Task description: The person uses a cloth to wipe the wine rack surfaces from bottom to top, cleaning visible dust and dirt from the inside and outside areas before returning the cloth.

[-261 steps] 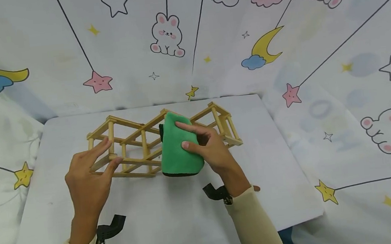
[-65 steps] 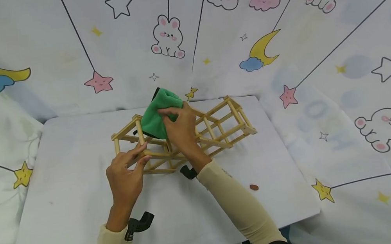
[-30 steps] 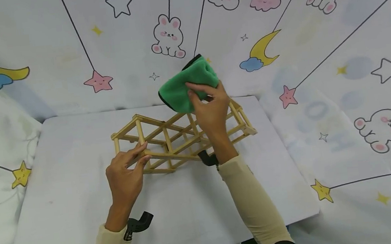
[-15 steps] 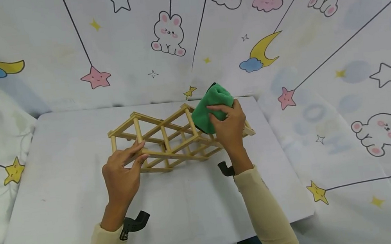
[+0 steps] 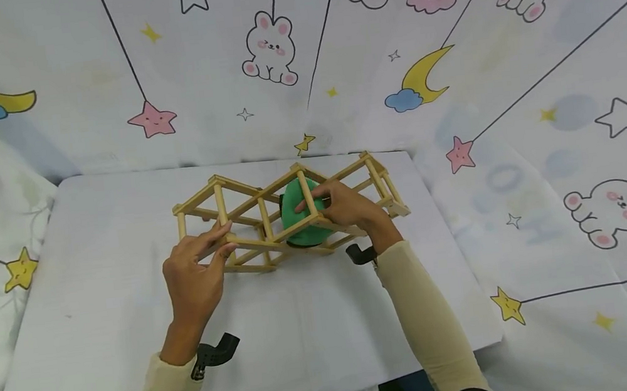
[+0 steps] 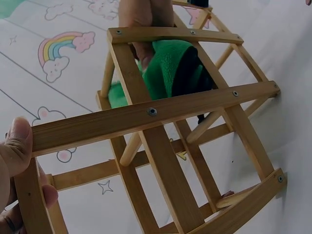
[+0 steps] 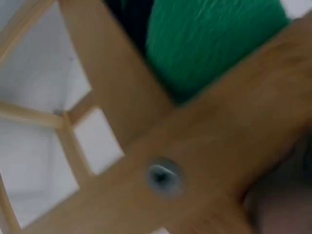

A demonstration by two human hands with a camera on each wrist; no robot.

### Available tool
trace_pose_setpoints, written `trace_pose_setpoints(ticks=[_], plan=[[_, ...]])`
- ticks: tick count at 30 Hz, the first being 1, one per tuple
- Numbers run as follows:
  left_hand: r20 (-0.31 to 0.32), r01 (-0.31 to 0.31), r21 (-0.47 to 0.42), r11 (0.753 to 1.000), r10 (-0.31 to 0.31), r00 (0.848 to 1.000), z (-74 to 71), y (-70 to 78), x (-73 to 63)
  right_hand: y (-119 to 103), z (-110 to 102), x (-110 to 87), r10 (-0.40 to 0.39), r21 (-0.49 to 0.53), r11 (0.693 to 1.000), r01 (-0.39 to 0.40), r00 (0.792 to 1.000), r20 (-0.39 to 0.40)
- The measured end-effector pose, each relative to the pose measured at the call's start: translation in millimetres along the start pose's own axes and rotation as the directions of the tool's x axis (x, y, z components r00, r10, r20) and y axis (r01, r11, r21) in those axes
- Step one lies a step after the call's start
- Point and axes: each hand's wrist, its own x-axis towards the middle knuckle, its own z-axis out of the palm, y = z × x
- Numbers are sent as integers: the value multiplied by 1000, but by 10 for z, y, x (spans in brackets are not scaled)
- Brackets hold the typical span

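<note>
Since 0.5 s ago: R hand (image 5: 348,205) + green cloth (image 5: 292,205) shifted down & L, from over rack's R part to its middle section. L hand (image 5: 193,276) approx. same spot, at rack's L end.

Cloth now within middle of wooden rack (image 5: 265,219), partly behind a front upright; dark edging shows along bottom. R fingers bent, closed in on cloth, one reaching past the upright; thumb's exact position can't be told. L fingers nearly closed, thumb opp. fingertips, pinching rack's corner; L wrist view: thumb on end of a slat, fingertips round the far side of the upright.

Rack: zigzag frame of slats & rods, metal screws at joints, standing on white surface (image 5: 282,337) nr. back edge. R wrist view blurred: slat w/ screw up close, cloth just beyond.

Blk. mount (image 5: 219,350) at L wrist, similar at R. Printed backdrop (image 5: 210,60) behind: rabbits, stars, moons.
</note>
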Motion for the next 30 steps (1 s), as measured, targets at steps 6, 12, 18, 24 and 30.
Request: trace_pose_setpoints(ticks=[6,12,18,24,30], plan=[[-2,11,0,1000,-11,1000,-35,-4,3,14,40,373,-104,-144,980,138,970,218],[7,20,0,1000,-20,1000,-46,-12,11,-79,227,555,117,-192,977,-91,985,127],[15,21,4,1000,-21,1000,-30,-18,16,-53,230,572,36,-106,994,-26,995,92],[3,18,4,1000,-18,1000,-41,-23,49,-43,228,561,34,-34,999,-32,997,69],[18,27,3,1000,-27,999,-27,-22,46,-62,219,515,124,-51,991,-122,992,38]])
